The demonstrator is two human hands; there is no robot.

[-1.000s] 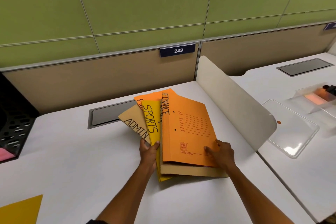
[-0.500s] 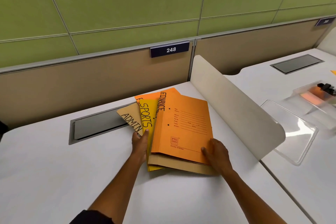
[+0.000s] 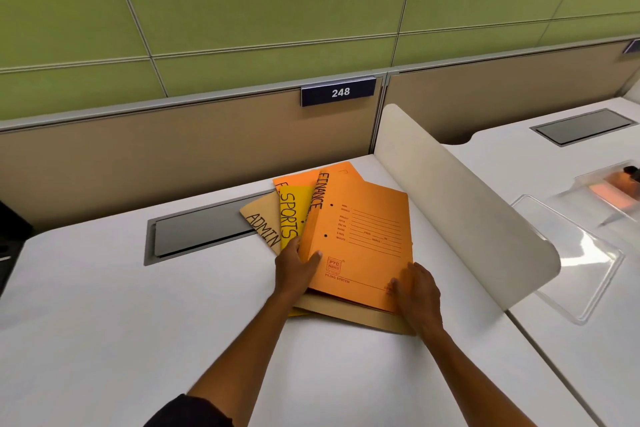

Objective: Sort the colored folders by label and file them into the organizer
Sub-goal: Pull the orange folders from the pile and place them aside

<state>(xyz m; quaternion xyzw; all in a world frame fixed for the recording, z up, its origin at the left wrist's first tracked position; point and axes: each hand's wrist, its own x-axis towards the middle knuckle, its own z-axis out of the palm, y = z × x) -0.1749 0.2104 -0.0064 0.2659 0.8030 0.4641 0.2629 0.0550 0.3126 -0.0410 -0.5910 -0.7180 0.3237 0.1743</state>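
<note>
A fanned stack of folders is being held on the white desk (image 3: 104, 305), near the curved divider (image 3: 450, 204) at the right; the top orange FINANCE folder (image 3: 367, 236) is being pinched at its left edge by the left hand (image 3: 296, 267), thumb on the cover, fingers underneath it; the right hand (image 3: 417, 291) is being pressed on its near right corner, with fingers seemingly almost flat. The yellow SPORTS folder (image 3: 291, 215) and the brown ADMIN folder (image 3: 265, 227) are lying underneath, to the left. If the top folder is being lifted quickly, the lower ones are probably being dragged along and the labels mixed; the organizer is not being seen here.
</note>
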